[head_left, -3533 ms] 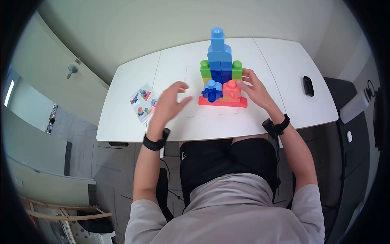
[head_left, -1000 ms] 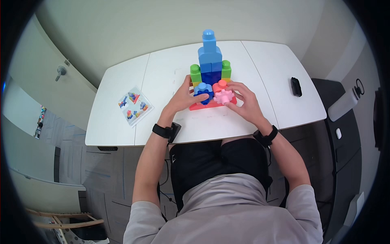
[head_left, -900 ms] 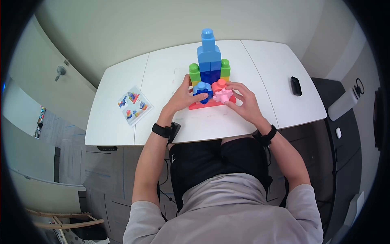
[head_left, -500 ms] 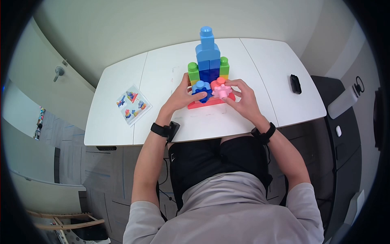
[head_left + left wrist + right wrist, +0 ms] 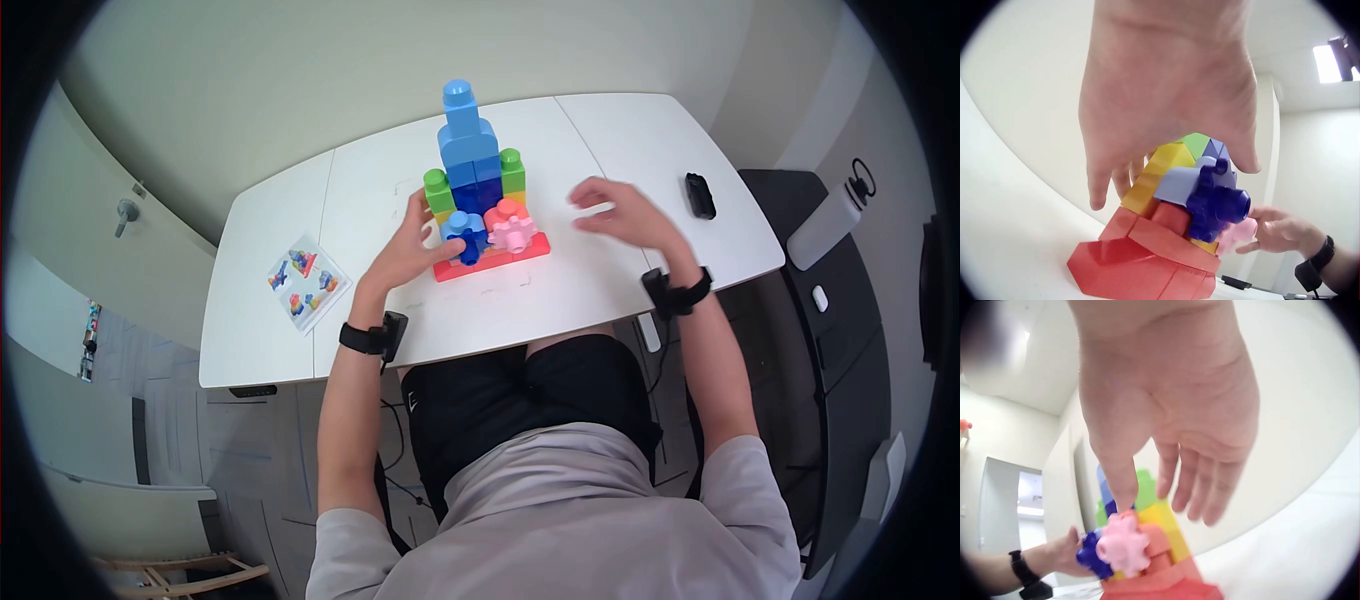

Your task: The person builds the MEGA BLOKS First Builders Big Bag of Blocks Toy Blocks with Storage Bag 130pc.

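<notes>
A tower of toy building blocks (image 5: 470, 160) stands on a red base (image 5: 492, 258), with light and dark blue blocks rising in the middle and green blocks on both sides. At its front are a dark blue gear (image 5: 1219, 203) on a light blue block and a pink gear (image 5: 1124, 545) on a coral block. My left hand (image 5: 405, 250) is at the tower's left side, thumb overlapping the blue gear and fingers extended along the side. My right hand (image 5: 625, 215) is off to the tower's right with nothing in it, its fingers loosely bent.
A picture card (image 5: 308, 283) showing block models lies on the white table (image 5: 370, 335) at the left. Near the right edge lies a black case (image 5: 700, 196). A dark cabinet beyond the table bears a white bottle (image 5: 825, 225) and a small white object (image 5: 820, 298).
The pink gear has been placed on the coral block at the tower's front right. My right hand has let go of it and drawn away right. My left hand has stayed at the tower.
</notes>
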A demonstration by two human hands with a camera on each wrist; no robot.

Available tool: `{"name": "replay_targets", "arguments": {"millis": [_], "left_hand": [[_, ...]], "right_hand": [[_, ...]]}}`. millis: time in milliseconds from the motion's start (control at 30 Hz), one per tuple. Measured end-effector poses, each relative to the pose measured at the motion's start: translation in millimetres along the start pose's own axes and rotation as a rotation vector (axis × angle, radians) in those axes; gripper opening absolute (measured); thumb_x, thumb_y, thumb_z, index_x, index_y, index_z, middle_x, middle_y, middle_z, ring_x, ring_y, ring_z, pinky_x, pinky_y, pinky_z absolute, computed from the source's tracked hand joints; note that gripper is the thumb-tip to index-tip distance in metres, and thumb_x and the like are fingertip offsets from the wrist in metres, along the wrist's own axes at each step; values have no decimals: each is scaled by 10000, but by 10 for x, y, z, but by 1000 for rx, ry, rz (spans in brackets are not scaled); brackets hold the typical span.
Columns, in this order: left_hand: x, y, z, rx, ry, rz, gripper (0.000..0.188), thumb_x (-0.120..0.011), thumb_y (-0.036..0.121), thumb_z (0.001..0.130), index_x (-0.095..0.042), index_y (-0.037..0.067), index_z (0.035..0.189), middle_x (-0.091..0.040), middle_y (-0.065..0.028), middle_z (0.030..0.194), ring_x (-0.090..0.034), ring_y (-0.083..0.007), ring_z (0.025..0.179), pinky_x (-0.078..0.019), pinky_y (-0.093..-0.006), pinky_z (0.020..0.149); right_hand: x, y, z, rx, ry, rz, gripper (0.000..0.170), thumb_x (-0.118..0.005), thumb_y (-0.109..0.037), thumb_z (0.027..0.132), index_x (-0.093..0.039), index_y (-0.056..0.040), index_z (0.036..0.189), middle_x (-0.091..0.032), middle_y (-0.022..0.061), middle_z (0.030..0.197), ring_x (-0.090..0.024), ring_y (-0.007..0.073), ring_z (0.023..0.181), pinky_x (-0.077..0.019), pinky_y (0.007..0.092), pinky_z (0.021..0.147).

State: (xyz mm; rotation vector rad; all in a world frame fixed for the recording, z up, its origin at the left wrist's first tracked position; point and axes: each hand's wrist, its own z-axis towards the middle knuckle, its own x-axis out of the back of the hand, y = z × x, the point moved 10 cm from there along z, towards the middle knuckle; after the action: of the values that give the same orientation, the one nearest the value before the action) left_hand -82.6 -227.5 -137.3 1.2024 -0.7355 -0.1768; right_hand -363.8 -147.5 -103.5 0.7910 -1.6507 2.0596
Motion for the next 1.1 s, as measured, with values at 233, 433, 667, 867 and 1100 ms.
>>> {"name": "replay_targets", "arguments": {"millis": [233,433,667,867,1100], "left_hand": [[472,404,-130,-66,103,101,918,-774,353,956,-194,126,1630,-381,-199,1622,-379,-368,1516,-342,-581,1216],[686,801,-236,-261,238,40,587,-568,366,1085,-372,91,1566,-461,-174,1572,-477,-310,1449,-446,-485,1139],[824,1121,-410,-348,369,133,475,-526,347,1100,-497,65,1481,-588,-150,1457,-555,-272,1375,-472,-427,1084],[908,1383,-574,-463,442,162,435,-521,340,1102,-556,31,1407,-635,-131,1367,-598,-255,1292,-465,-408,1084],[903,1862,-915,-695,565,163,326,-616,235,1054,-610,7,1286,-678,-119,1237,-642,-237,1165,-486,-377,1016]], "right_hand": [[1750,1728,-746,-508,494,-758,514,-818,-317,820,-688,-26,1223,-700,208,1243,-683,387,1124,-553,458,979],[1724,2385,-901,-699,384,-663,522,-843,-358,797,-731,-39,1195,-736,209,1154,-716,340,1068,-562,432,933],[1756,2415,-975,-704,565,-654,329,-882,-331,752,-778,-45,877,-771,148,913,-747,296,852,-587,410,791],[1828,2015,-1003,-601,664,-632,286,-879,-259,735,-744,-21,818,-746,170,854,-728,347,829,-579,426,792],[2068,418,-898,-193,799,-396,292,-856,-211,812,-695,10,913,-731,137,1019,-702,240,863,-553,352,827]]}}
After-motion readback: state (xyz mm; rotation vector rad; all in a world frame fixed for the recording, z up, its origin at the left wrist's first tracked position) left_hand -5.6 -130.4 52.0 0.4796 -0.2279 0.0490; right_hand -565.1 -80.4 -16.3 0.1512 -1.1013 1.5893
